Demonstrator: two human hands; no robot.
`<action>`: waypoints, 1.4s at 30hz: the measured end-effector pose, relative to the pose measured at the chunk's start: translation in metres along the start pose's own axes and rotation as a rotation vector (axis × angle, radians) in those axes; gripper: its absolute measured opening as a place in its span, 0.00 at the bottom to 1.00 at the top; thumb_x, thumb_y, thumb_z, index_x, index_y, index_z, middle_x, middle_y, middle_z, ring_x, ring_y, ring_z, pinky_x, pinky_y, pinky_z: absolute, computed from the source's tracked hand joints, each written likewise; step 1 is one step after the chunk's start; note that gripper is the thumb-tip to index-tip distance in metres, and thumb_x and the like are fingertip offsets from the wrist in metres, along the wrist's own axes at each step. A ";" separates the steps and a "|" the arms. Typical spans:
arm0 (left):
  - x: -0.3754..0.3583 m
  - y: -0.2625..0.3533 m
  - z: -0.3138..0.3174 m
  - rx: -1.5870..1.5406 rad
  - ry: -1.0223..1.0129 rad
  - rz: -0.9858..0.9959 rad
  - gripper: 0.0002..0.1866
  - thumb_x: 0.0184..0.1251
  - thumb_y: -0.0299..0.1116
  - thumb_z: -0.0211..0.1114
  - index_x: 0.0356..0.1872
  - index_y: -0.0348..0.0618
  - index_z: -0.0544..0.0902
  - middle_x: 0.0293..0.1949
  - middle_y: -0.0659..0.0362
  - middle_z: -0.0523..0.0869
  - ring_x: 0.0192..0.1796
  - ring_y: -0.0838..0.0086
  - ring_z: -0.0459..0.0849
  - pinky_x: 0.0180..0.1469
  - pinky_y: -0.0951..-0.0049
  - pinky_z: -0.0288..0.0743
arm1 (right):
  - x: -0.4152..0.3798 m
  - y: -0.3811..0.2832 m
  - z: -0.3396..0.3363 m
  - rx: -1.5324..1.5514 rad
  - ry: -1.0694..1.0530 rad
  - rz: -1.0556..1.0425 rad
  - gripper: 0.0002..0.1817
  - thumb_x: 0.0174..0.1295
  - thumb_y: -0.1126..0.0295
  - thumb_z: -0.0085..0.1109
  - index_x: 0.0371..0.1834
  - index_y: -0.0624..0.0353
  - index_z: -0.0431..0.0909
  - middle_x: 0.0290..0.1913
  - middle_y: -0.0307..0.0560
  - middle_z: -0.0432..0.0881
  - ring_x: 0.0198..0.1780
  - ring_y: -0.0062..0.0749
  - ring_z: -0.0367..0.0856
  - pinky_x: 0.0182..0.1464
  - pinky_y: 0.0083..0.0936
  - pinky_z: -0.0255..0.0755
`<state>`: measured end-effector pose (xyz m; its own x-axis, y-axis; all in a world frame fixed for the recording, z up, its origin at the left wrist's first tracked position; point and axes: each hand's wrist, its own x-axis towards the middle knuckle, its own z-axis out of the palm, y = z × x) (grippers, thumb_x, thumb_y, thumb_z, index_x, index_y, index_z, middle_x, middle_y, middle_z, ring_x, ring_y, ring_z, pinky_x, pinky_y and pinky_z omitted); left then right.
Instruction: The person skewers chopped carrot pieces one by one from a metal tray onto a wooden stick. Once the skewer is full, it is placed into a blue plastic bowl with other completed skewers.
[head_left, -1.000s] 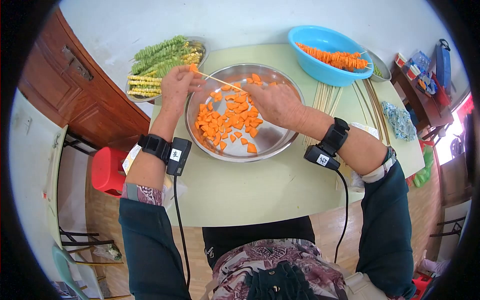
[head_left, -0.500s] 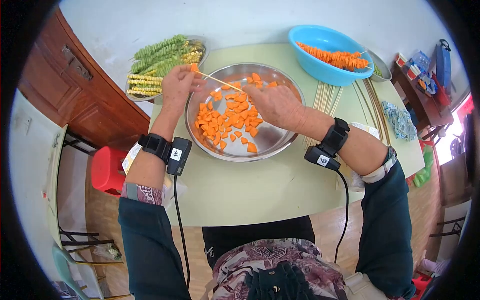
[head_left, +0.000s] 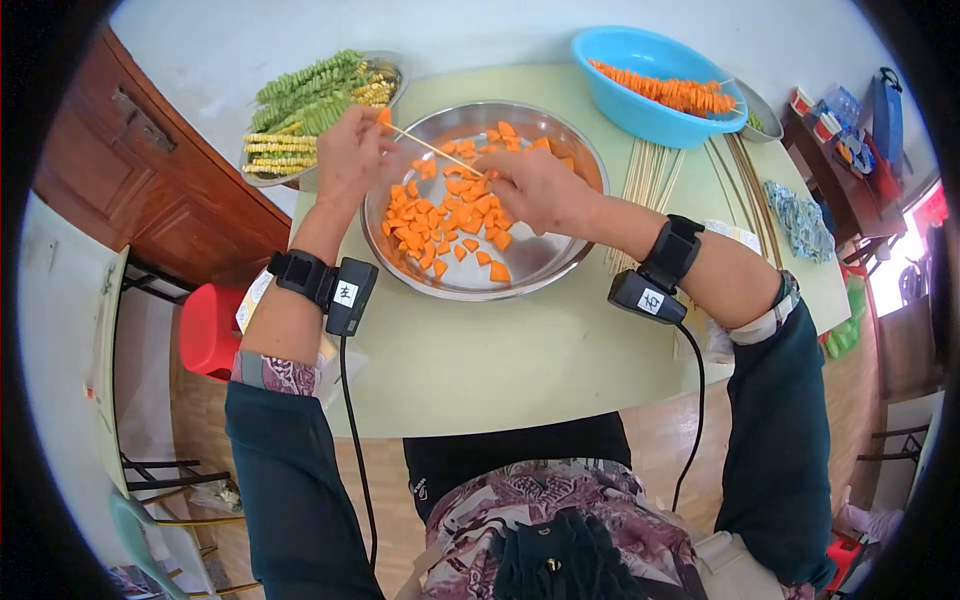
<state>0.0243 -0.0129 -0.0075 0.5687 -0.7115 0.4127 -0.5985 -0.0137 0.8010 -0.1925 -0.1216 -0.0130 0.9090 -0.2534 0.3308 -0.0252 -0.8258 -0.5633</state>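
Note:
A wooden skewer (head_left: 432,147) slants over a round steel basin (head_left: 548,284) that holds many cut orange carrot pieces (head_left: 440,222). My left hand (head_left: 352,155) is at the skewer's left end, above the basin's left rim, with its fingers closed round a carrot piece (head_left: 384,117) at the tip. Over the basin's right half, my right hand (head_left: 535,185) pinches the skewer's other end between thumb and fingers.
Behind on the left stands a metal tray (head_left: 398,72) with green and yellow skewered vegetables (head_left: 310,105). A blue basin (head_left: 620,110) at the back right holds skewered carrots (head_left: 665,88). Bare skewers (head_left: 645,190) and a crumpled cloth (head_left: 800,220) lie on the right.
The whole view has shifted, so the table and basins sit slightly higher. The skewer remains between both hands, with the carrot piece still at its left tip.

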 end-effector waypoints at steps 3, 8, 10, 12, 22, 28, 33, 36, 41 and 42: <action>0.001 -0.001 -0.001 0.030 -0.009 0.019 0.08 0.64 0.22 0.51 0.42 0.33 0.74 0.32 0.54 0.81 0.31 0.75 0.84 0.25 0.82 0.76 | 0.001 -0.012 -0.011 0.377 -0.140 0.203 0.17 0.58 0.76 0.46 0.51 0.66 0.72 0.18 0.51 0.77 0.11 0.32 0.71 0.16 0.28 0.67; 0.003 -0.007 0.000 0.095 -0.003 0.061 0.09 0.63 0.22 0.51 0.44 0.34 0.75 0.33 0.55 0.82 0.31 0.77 0.84 0.25 0.83 0.75 | 0.003 -0.009 -0.015 0.717 -0.227 0.339 0.18 0.62 0.73 0.44 0.54 0.67 0.70 0.17 0.41 0.75 0.09 0.18 0.65 0.13 0.16 0.62; 0.002 -0.005 0.000 0.150 0.008 0.096 0.10 0.63 0.21 0.51 0.44 0.35 0.75 0.34 0.55 0.82 0.31 0.77 0.84 0.25 0.83 0.75 | 0.004 -0.012 -0.017 0.633 -0.217 0.342 0.17 0.62 0.73 0.44 0.54 0.65 0.70 0.17 0.40 0.75 0.09 0.18 0.65 0.13 0.16 0.61; 0.000 -0.001 -0.001 0.116 -0.020 0.059 0.11 0.63 0.21 0.51 0.45 0.35 0.75 0.34 0.55 0.82 0.31 0.78 0.84 0.25 0.83 0.76 | 0.002 -0.018 -0.017 0.504 -0.198 0.323 0.17 0.61 0.73 0.44 0.54 0.65 0.70 0.17 0.40 0.75 0.10 0.18 0.66 0.14 0.17 0.63; -0.007 0.000 0.012 0.103 -0.114 0.014 0.10 0.62 0.21 0.53 0.44 0.36 0.76 0.32 0.56 0.83 0.31 0.76 0.84 0.25 0.82 0.78 | 0.001 -0.003 -0.004 -0.301 -0.024 0.038 0.06 0.53 0.78 0.48 0.34 0.66 0.71 0.24 0.58 0.77 0.29 0.51 0.78 0.30 0.42 0.72; -0.004 0.001 0.008 0.006 -0.130 -0.060 0.10 0.62 0.22 0.53 0.43 0.33 0.75 0.33 0.54 0.84 0.32 0.75 0.85 0.25 0.81 0.79 | 0.001 -0.011 -0.011 -0.408 -0.078 -0.029 0.08 0.51 0.79 0.49 0.36 0.65 0.69 0.24 0.57 0.77 0.29 0.49 0.79 0.29 0.41 0.71; -0.003 -0.001 0.007 -0.024 -0.161 -0.063 0.09 0.63 0.24 0.53 0.43 0.32 0.76 0.34 0.54 0.85 0.34 0.75 0.85 0.27 0.82 0.79 | 0.002 -0.013 -0.014 -0.435 -0.144 0.015 0.09 0.51 0.79 0.49 0.37 0.64 0.68 0.26 0.56 0.78 0.31 0.48 0.79 0.31 0.41 0.71; -0.003 -0.002 0.008 -0.069 -0.167 -0.086 0.09 0.64 0.25 0.52 0.42 0.33 0.76 0.34 0.54 0.85 0.34 0.75 0.85 0.27 0.82 0.79 | 0.000 -0.013 -0.013 -0.436 -0.159 0.008 0.09 0.51 0.79 0.49 0.37 0.65 0.68 0.25 0.56 0.77 0.31 0.48 0.79 0.31 0.41 0.72; -0.004 0.001 0.007 -0.018 -0.183 -0.046 0.09 0.64 0.25 0.53 0.42 0.33 0.76 0.33 0.54 0.85 0.35 0.75 0.85 0.27 0.83 0.79 | -0.001 -0.014 -0.012 -0.437 -0.185 0.037 0.08 0.52 0.79 0.50 0.36 0.65 0.68 0.25 0.56 0.77 0.31 0.49 0.79 0.31 0.40 0.72; -0.005 0.002 0.007 -0.048 -0.184 -0.047 0.09 0.64 0.25 0.52 0.42 0.33 0.76 0.33 0.53 0.85 0.35 0.75 0.85 0.27 0.83 0.79 | -0.001 -0.013 -0.012 -0.423 -0.166 0.043 0.07 0.51 0.79 0.50 0.35 0.65 0.68 0.25 0.56 0.77 0.31 0.49 0.79 0.31 0.40 0.72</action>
<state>0.0167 -0.0142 -0.0107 0.4798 -0.8275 0.2915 -0.5434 -0.0194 0.8392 -0.1978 -0.1163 0.0029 0.9569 -0.2364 0.1688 -0.2007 -0.9582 -0.2041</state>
